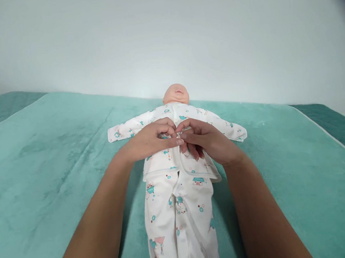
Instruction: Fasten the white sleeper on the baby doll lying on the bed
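Note:
A baby doll (176,93) lies on its back with its head at the far end. It wears a white printed baby jacket (157,163) and matching baby trousers (182,226). Over the jacket's front opening, my left hand (157,136) and my right hand (202,138) meet, fingers bent and tips pinched at the front edges. Thumb and forefinger of each hand close on the jacket there. The fastening between the fingertips is mostly hidden. Buttons show higher up the front, near the neck. The sleeves spread out to both sides.
A turquoise plush blanket (56,166) lies under the doll, with creases on the left. Darker green padding (338,124) shows at its right edge and at the far left. Behind stands a plain white wall (119,36).

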A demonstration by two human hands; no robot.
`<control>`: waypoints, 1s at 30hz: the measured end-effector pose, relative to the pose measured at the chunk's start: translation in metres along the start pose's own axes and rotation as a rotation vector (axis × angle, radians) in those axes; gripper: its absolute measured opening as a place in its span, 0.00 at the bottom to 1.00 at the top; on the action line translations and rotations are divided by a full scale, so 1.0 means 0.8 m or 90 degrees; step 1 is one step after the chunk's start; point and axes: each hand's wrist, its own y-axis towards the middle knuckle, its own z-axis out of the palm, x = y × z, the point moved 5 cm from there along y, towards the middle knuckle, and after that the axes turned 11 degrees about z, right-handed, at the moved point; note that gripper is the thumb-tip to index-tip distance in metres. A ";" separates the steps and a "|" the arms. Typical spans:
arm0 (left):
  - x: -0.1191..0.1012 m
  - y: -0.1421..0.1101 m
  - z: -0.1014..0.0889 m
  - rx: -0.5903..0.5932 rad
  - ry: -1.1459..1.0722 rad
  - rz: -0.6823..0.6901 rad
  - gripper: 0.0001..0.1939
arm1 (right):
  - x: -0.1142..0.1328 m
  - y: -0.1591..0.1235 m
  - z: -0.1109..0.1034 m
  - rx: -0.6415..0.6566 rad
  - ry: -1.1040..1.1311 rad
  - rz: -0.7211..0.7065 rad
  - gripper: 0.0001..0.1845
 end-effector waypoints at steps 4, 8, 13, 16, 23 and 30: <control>-0.003 -0.001 0.002 -0.009 0.002 -0.009 0.14 | -0.002 0.001 0.000 -0.009 0.008 0.003 0.09; -0.004 -0.001 0.004 -0.007 0.010 0.000 0.13 | -0.003 0.001 0.000 -0.024 0.021 0.003 0.08; -0.006 0.000 0.007 -0.020 0.061 0.019 0.06 | -0.003 0.000 -0.001 -0.030 0.028 0.009 0.07; -0.011 0.001 0.009 -0.032 0.110 0.022 0.06 | -0.004 0.000 -0.002 -0.024 0.025 0.006 0.07; -0.018 0.002 0.011 -0.043 0.160 0.058 0.03 | -0.005 -0.001 -0.001 -0.007 0.029 -0.013 0.07; -0.017 0.002 0.013 -0.048 0.165 0.064 0.03 | -0.003 0.000 0.000 0.004 0.018 -0.017 0.07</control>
